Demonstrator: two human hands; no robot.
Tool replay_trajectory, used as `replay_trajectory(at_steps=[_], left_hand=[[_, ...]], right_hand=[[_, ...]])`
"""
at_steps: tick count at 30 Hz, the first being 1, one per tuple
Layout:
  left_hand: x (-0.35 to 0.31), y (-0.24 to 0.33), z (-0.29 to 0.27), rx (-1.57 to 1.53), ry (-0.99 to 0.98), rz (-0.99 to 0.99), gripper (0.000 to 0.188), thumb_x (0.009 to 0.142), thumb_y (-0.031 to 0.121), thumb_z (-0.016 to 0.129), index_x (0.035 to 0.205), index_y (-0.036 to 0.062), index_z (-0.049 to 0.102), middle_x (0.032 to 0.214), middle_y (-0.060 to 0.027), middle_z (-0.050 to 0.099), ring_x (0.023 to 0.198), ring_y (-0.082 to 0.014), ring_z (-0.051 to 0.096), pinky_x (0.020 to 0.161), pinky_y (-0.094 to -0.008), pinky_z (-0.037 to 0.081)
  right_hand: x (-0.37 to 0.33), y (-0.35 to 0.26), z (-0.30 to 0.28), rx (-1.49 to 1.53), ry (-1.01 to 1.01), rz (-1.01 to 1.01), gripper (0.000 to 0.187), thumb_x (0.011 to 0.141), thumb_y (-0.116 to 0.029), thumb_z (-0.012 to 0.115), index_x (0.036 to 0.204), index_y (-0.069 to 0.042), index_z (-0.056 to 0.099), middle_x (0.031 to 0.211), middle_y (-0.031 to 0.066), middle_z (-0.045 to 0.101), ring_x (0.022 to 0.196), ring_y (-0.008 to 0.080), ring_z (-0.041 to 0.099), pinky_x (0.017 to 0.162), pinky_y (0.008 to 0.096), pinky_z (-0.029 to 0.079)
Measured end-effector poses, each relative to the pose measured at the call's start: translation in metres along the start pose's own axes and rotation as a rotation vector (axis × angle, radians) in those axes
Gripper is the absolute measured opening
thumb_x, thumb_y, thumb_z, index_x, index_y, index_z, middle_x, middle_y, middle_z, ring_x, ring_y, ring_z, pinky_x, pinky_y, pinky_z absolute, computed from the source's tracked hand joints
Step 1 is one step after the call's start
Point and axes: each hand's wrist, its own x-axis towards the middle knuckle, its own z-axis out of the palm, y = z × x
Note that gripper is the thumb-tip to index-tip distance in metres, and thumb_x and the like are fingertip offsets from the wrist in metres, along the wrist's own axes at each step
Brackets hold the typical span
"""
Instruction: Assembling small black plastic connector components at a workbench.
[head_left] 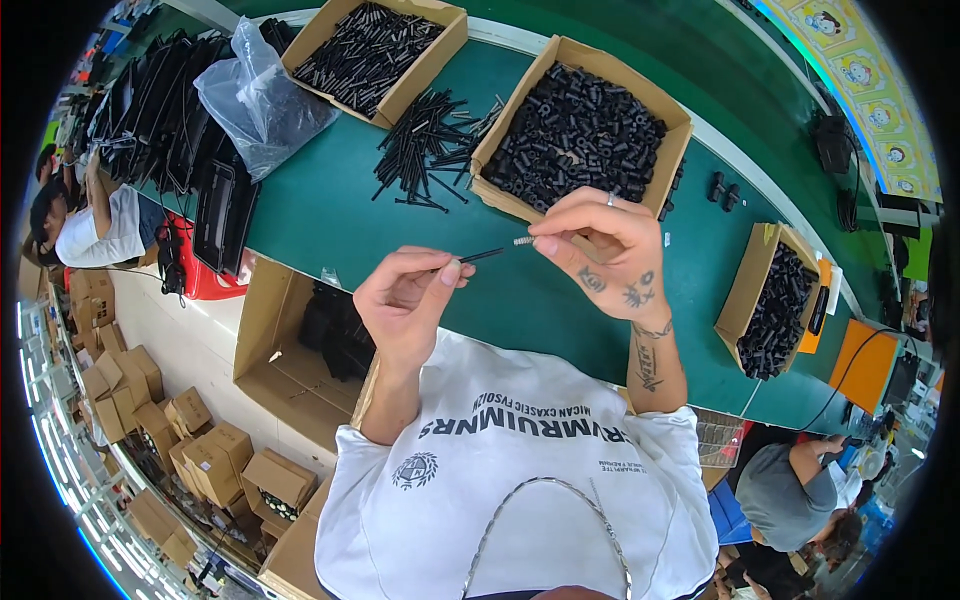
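Over the green table, my left hand (pixel 410 295) pinches a thin black rod (pixel 486 254) between thumb and fingertips, its free end pointing right. Facing that end, my right hand (pixel 605 250) holds a small metallic coil spring (pixel 523 240) between thumb and forefinger. A short gap separates rod and spring. Beyond my hands lies a loose pile of thin black rods (pixel 420 145). Just past my right hand stands a cardboard box (pixel 683 140) full of small black plastic fittings.
Another cardboard box (pixel 432 68) at the far left holds short dark pieces, beside a clear plastic bag (pixel 255 105). A smaller box (pixel 745 290) of black parts stands right, near loose fittings (pixel 724 191). People work at left (pixel 95 238) and right (pixel 795 490).
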Motion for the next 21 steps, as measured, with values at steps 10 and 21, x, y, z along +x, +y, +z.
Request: replay_trajectory(at_steps=[10, 21], left_hand=[[-0.003, -0.001, -0.002, 0.036, -0.015, -0.001, 0.011, 0.086, -0.013, 0.064, 0.097, -0.0082, 0.063, 0.093, -0.0168, 0.066, 0.084, -0.0232, 0.069, 0.073, -0.0307, 0.059], [-0.003, -0.009, -0.001, 0.086, -0.035, -0.009, 0.011, 0.085, -0.012, 0.065, 0.095, -0.0077, 0.064, 0.093, -0.0165, 0.066, 0.083, -0.0226, 0.069, 0.073, -0.0304, 0.059]], right_hand=[[-0.011, 0.013, 0.004, 0.062, -0.051, 0.07, 0.013, 0.084, 0.002, 0.072, 0.097, 0.001, 0.072, 0.091, 0.0101, 0.068, 0.076, 0.0123, 0.066, 0.067, 0.022, 0.052], [-0.02, 0.025, 0.008, 0.227, 0.015, 0.159, 0.013, 0.086, 0.006, 0.068, 0.099, 0.005, 0.07, 0.096, 0.0115, 0.066, 0.084, 0.0139, 0.066, 0.073, 0.0233, 0.054]])
